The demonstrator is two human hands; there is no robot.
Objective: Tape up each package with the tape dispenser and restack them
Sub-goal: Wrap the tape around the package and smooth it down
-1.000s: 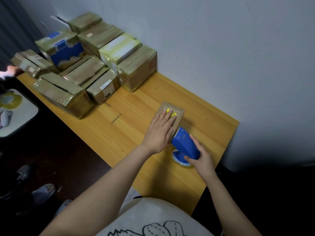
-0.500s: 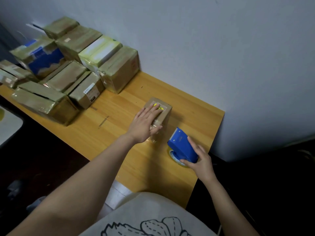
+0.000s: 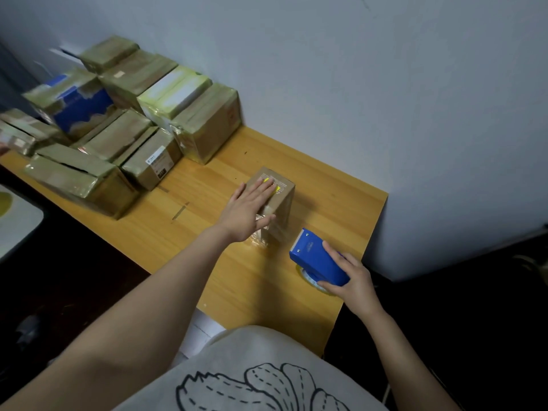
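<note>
Pressing: left hand (image 3: pixel 247 213) flat on small box (image 3: pixel 280 200) | right hand (image 3: pixel 353 277) gripping tape dispenser (image 3: pixel 315 261) beside

a wooden table (image 3: pixel 243 280) stands against a pale wall (image 3: pixel 385 84). the floor (image 3: pixel 74 292) is dark. a grey shirt (image 3: pixel 243 357) has a line drawing on it. a white thing (image 3: pixel 17 229) shows far left.

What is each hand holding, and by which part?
The right hand holds the blue dispenser by its rear end, fingers and thumb curled round it. The left hand holds nothing: it lies flat on the small box.
</note>
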